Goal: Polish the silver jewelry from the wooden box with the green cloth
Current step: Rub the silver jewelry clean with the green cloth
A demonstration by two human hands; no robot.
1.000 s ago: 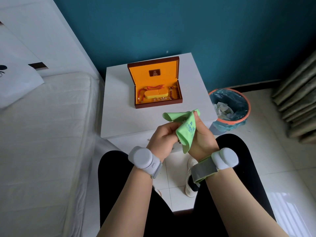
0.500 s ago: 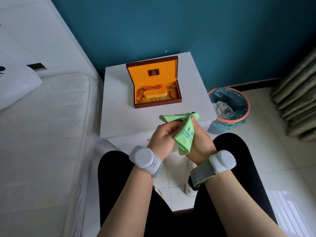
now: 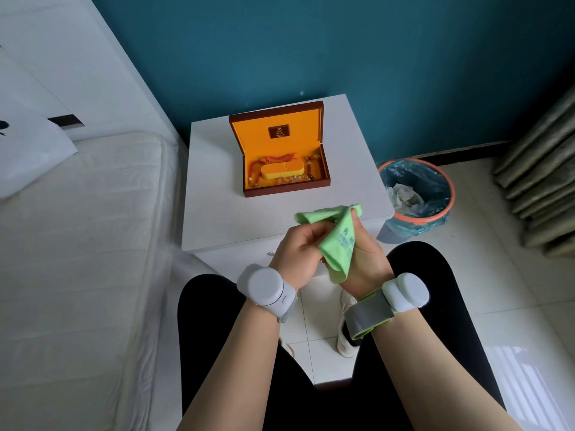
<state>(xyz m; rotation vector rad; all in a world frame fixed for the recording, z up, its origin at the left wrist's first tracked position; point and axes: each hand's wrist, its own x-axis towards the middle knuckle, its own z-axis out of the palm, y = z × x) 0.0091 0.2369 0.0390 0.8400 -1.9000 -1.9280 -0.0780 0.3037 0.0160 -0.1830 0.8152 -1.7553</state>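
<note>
Hands first: left hand [image 3: 298,250] and right hand [image 3: 367,259] both pinch the cloth [image 3: 337,241] bunched between them, just in front of the nightstand [image 3: 217,219]. Box [image 3: 281,154] sits open farther back on it, beads inside.

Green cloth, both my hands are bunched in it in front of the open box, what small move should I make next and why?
Probably keep rubbing: both the left hand and the right hand grip the green cloth, bunched between them. Whatever piece is inside is hidden. The wooden box sits open, beads inside.
</note>
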